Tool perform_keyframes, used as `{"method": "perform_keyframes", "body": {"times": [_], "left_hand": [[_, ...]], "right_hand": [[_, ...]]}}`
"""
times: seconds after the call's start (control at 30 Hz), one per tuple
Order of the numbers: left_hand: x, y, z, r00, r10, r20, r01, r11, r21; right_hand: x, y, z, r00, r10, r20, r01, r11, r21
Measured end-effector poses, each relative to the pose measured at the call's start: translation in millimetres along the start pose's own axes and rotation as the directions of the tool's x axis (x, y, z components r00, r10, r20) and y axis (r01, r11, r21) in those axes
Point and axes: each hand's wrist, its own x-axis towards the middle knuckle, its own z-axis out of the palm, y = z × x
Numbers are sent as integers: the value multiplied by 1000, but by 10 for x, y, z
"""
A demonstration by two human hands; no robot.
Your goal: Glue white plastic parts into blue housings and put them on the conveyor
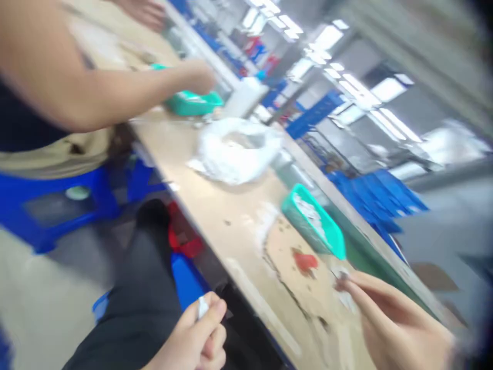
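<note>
You are in a factory workshop: a long wooden workbench (215,216), a teal tray (314,221), stacked blue crates (370,195), and overhead strip lights (327,38) show it.

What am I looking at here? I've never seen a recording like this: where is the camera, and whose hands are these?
There is no machine here: these are a person's two bare hands, seen from one camera worn on their head, looking down at a tilt. At the bottom, the left hand pinches a small white piece, and the right hand pinches a tiny item, too blurred to name. On the worn wooden workbench lie a teal tray of white bits and a white plastic bag. Further along, a co-worker's arm reaches over another teal tray.
</note>
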Motion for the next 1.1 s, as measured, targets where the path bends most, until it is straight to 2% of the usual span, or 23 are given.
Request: {"method": "perform_keyframes", "body": {"times": [0.07, 0.13, 0.17, 0.23, 0.33, 0.47, 0.63, 0.8, 0.93, 1.1], "left_hand": [[97, 45, 189, 990, 18, 142, -27, 998, 55], [180, 127, 385, 969, -20, 245, 11, 999, 37], [218, 176, 477, 964, -50, 262, 45, 999, 27], [304, 277, 634, 967, -90, 237, 82, 996, 44], [482, 388, 801, 991, -68, 117, 50, 988, 148], [776, 413, 983, 998, -32, -48, 46, 943, 331], [1072, 394, 1148, 996, 67, -52, -31, 860, 509], [1205, 460, 1190, 999, -34, -39, 51, 807, 589], [1299, 505, 1234, 992, 80, -102, 18, 699, 715], [1442, 520, 1310, 988, 127, -84, -9, 598, 801]], "right_hand": [[43, 268, -211, 989, 111, -97, -109, 994, 23], [29, 506, -347, 978, 178, -113, -175, 984, 31], [10, 602, -382, 976, 188, -114, -186, 982, 24], [-23, 738, -397, 980, 173, -103, -173, 985, 5], [1, 839, -338, 990, 129, -51, -128, 992, 21], [100, 899, -251, 994, 59, -94, -58, 998, 5], [126, 962, -196, 994, 4, -109, -1, 1000, 19], [114, 957, -167, 998, 6, -67, -4, 1000, 31], [92, 931, -149, 997, 14, -80, -14, 1000, 1], [86, 937, -148, 996, 14, -83, -13, 1000, 5]]}}
